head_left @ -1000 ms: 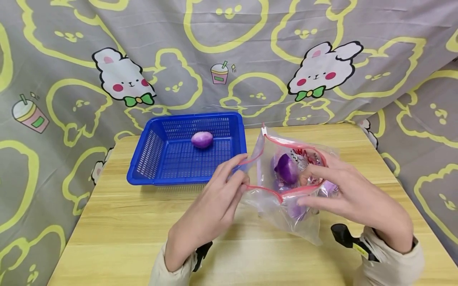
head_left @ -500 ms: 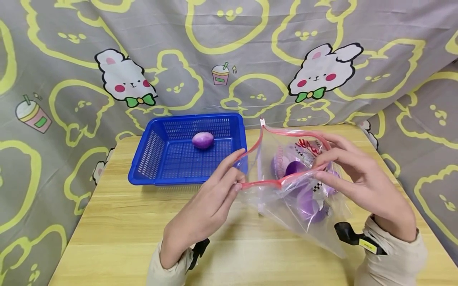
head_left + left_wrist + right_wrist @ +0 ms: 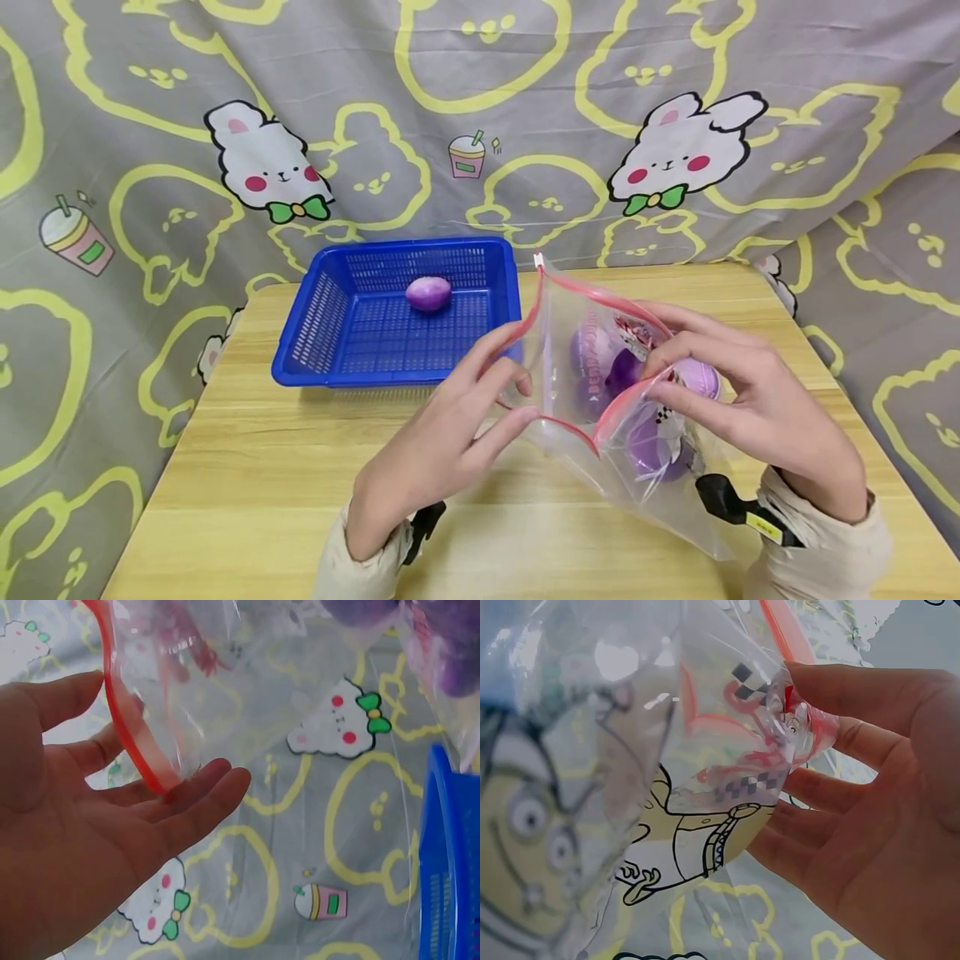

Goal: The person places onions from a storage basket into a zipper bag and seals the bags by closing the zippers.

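Note:
A clear zip bag [image 3: 567, 367] with red zip edges and a white slider stands with its mouth spread. Several purple eggplant-coloured rounded things [image 3: 652, 442] show through its film; their exact kind is hard to tell. At the bag's left edge, my left hand [image 3: 457, 425] touches the rim with spread, relaxed fingers; in the left wrist view the red zip edge [image 3: 127, 735] runs across them. My right hand [image 3: 750, 392] pinches the right part of the rim between thumb and fingers. Printed cartoon figures cover the film in the right wrist view.
A blue plastic basket [image 3: 307, 333] stands behind and left of the bag, with one purple-and-white egg-shaped thing [image 3: 428, 294] inside. All rests on a wooden table [image 3: 247, 500]. A patterned grey curtain [image 3: 525, 75] hangs behind and at the sides.
My right hand moved from the bag's mouth out to its right rim and pinches it. My left fingers have spread from their hold on the left rim. The egg-shaped thing stays in the basket.

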`<state>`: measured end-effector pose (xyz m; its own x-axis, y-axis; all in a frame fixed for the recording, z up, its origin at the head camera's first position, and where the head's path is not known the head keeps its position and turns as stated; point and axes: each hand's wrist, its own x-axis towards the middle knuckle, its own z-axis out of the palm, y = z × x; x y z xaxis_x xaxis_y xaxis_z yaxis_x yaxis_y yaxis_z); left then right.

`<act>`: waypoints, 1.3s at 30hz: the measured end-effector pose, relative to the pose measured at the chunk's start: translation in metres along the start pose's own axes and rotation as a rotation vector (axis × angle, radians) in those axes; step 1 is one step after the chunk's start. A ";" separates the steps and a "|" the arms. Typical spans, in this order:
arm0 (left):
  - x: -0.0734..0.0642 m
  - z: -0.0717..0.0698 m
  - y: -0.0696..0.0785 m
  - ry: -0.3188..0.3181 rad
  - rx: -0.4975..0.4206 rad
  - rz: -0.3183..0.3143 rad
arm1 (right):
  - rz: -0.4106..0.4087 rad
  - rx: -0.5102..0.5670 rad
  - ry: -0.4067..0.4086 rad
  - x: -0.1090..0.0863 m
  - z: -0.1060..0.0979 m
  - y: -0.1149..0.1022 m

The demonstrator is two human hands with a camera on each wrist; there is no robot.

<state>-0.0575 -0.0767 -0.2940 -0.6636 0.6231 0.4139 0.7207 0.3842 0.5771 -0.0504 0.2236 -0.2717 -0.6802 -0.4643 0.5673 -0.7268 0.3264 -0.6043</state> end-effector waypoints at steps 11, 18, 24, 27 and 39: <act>-0.005 -0.019 -0.015 0.162 0.030 -0.049 | 0.032 -0.076 0.019 -0.003 -0.003 0.000; -0.006 -0.023 -0.027 0.236 -0.003 -0.046 | 0.014 -0.063 0.006 -0.002 -0.002 -0.002; -0.007 -0.025 -0.036 0.219 0.004 -0.073 | 0.001 -0.070 0.003 -0.002 0.000 0.000; -0.006 -0.027 -0.039 0.206 0.018 -0.067 | 0.002 -0.077 0.002 -0.003 -0.001 0.001; 0.017 -0.049 -0.055 0.217 0.032 -0.090 | 0.020 -0.093 0.006 -0.006 -0.003 -0.001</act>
<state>-0.1186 -0.1208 -0.2838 -0.7508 0.4254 0.5053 0.6600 0.4554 0.5975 -0.0459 0.2290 -0.2725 -0.6951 -0.4517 0.5593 -0.7185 0.4111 -0.5610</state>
